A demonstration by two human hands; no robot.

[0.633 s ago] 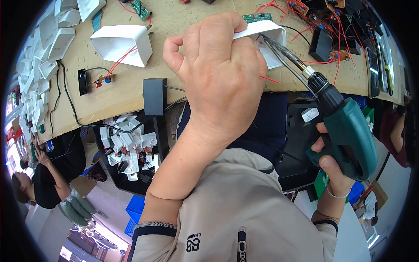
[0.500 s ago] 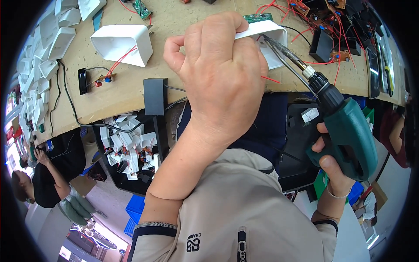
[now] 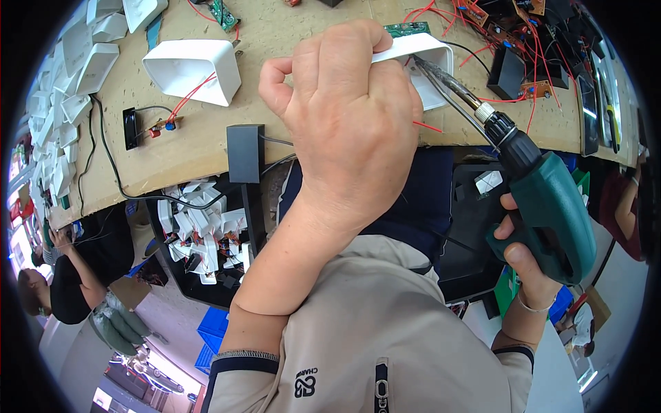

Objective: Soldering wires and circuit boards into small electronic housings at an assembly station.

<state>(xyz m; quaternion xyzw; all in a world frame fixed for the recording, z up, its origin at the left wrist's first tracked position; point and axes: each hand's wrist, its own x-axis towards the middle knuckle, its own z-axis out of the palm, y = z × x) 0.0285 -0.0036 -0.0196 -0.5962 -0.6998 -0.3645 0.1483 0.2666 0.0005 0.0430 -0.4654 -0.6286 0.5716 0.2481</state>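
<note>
My left hand (image 3: 351,124) grips a white plastic housing (image 3: 434,58) at the table's front edge, its fingers closed over the near wall. A red wire end pokes out beside that hand. In my right hand (image 3: 529,272) is a green pistol-shaped soldering gun (image 3: 556,206), held by its handle. Its dark tip and the thin tube beside it reach into the housing's open side. What the tip touches inside is partly hidden. Behind the housing lies a green circuit board (image 3: 407,29).
Another white housing (image 3: 162,72) with red wires stands to the left, near a small black panel (image 3: 131,129). White housings pile at far left. Wired boards (image 3: 533,89) crowd the right. A black box (image 3: 245,153) sits at the edge, above a bin of white parts (image 3: 206,227).
My hands, the housing and the soldering gun have hardly moved. At the left, another person has shifted slightly.
</note>
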